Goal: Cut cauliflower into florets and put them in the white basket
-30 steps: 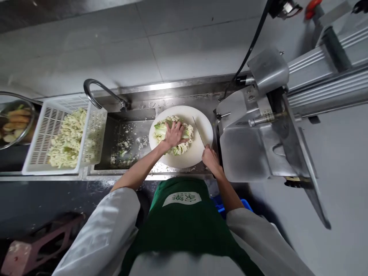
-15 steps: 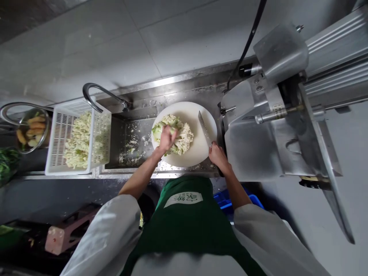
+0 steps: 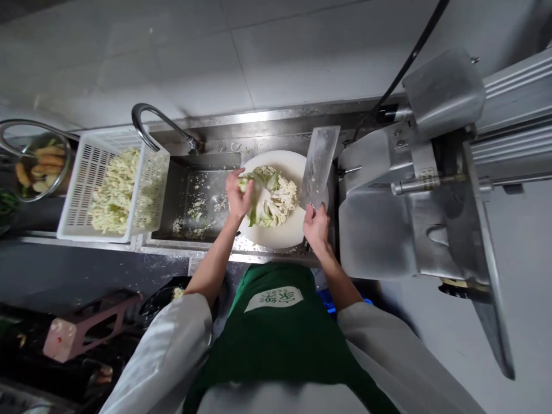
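A cauliflower head (image 3: pixel 274 198) with green leaves lies stem side up on the round white cutting board (image 3: pixel 284 237). My left hand (image 3: pixel 240 194) grips the leafy left edge of the cauliflower, thumb on top. In my right hand (image 3: pixel 317 226) is the handle of a wide cleaver (image 3: pixel 319 161); its broad blade lies nearly flat over the right part of the board, pointing away from me. The blade and the cauliflower are slightly apart.
Left of the board is a sink (image 3: pixel 207 201) with scattered crumbs and a curved faucet (image 3: pixel 166 122). Further left stands a white basket (image 3: pixel 149 190) of cauliflower pieces, beside a bowl of vegetables (image 3: pixel 46 167). A metal slicing machine (image 3: pixel 379 230) stands right.
My left hand has moved from the top of the cauliflower to its left side. The cauliflower now shows its stem side. The cleaver has turned from edge-on to showing its broad face.
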A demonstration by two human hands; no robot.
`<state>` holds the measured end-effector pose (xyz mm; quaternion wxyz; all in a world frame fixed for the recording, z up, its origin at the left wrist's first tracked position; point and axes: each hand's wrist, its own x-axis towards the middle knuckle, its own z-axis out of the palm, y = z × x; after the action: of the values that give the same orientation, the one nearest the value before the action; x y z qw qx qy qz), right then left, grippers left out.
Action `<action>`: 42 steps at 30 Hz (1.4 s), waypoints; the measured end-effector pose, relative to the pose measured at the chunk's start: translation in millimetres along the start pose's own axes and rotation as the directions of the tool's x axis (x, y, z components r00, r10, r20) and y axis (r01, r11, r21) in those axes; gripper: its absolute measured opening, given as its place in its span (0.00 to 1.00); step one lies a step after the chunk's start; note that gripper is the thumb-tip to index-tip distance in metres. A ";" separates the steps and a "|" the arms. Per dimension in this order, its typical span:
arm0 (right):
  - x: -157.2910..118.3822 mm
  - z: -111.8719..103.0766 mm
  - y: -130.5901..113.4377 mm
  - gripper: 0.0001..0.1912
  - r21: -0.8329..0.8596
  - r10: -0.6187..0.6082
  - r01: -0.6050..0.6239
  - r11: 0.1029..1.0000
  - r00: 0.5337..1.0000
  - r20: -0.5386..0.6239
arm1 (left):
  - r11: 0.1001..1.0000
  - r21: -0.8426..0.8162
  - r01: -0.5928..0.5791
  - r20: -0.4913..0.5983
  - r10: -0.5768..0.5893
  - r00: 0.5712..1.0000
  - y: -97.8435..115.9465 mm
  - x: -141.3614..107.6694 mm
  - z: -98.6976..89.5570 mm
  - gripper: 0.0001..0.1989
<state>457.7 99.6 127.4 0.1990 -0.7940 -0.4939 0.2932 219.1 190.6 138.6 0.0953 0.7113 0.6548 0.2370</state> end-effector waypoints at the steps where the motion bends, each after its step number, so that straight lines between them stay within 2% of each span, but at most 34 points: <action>1: 2.4 6.4 -11.4 0.19 0.036 -0.029 0.029 0.999 1.000 -0.006 | 0.996 0.082 -0.029 0.059 0.024 0.998 8.5 3.5 4.0 0.21; 3: 8.9 20.2 -29.0 0.17 0.085 -0.085 0.084 0.993 0.996 0.007 | 0.982 0.188 -0.029 0.160 -0.002 0.987 23.8 8.0 13.9 0.21; 5: 15.6 32.8 -37.9 0.16 0.106 -0.118 0.115 0.988 0.993 0.028 | 0.972 0.233 -0.012 0.205 -0.037 0.978 32.4 7.7 22.3 0.21; 9: 23.3 45.1 -37.8 0.16 0.113 -0.117 0.111 0.987 0.992 0.046 | 0.982 0.186 0.037 0.149 -0.066 0.987 30.6 2.5 28.6 0.21; 14: 26.7 37.1 -33.1 0.16 0.126 -0.145 0.136 0.983 0.987 0.062 | 0.971 0.236 0.021 0.194 -0.068 0.979 24.3 2.5 29.2 0.22; 18: 26.3 34.3 -31.7 0.17 0.087 -0.149 0.142 0.986 0.985 0.081 | 0.978 0.207 0.028 0.157 -0.062 0.986 21.4 2.6 32.5 0.23; 23: 29.0 55.0 -37.3 0.18 0.067 -0.125 0.118 0.991 0.985 0.117 | 0.986 0.167 0.028 0.157 -0.055 0.986 19.1 3.0 35.4 0.23; 28: 44.6 71.4 -40.8 0.17 0.104 -0.133 0.120 0.987 0.982 0.137 | 0.975 0.223 -0.020 0.214 -0.029 0.976 20.7 7.3 28.4 0.23; 31: 50.0 65.3 -35.5 0.17 0.162 -0.161 0.140 0.977 0.979 0.128 | 0.977 0.196 -0.084 0.277 0.027 0.960 14.3 12.8 15.9 0.24; 34: 44.7 53.0 -32.5 0.19 0.207 -0.119 0.107 0.972 0.992 0.048 | 0.973 0.151 -0.175 0.329 0.117 0.937 3.4 16.1 6.1 0.23; 37: 28.4 42.8 -35.3 0.19 0.207 -0.071 0.068 0.976 0.997 0.005 | 0.979 0.152 -0.136 0.268 0.092 0.959 -3.5 10.0 6.7 0.21; 40: 6.4 40.3 -37.1 0.19 0.186 -0.052 0.047 0.981 0.998 0.024 | 0.980 0.199 0.010 0.132 -0.037 0.991 -5.0 -5.1 13.3 0.20; 42: -7.6 43.6 -35.4 0.19 0.175 -0.059 0.048 0.983 0.997 0.053 | 0.972 0.216 0.095 0.047 -0.108 0.993 -4.8 -15.5 17.0 0.20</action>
<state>402.6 109.3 118.3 0.2609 -0.7513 -0.4932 0.3525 222.2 179.0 118.4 0.0497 0.6895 0.7090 0.1391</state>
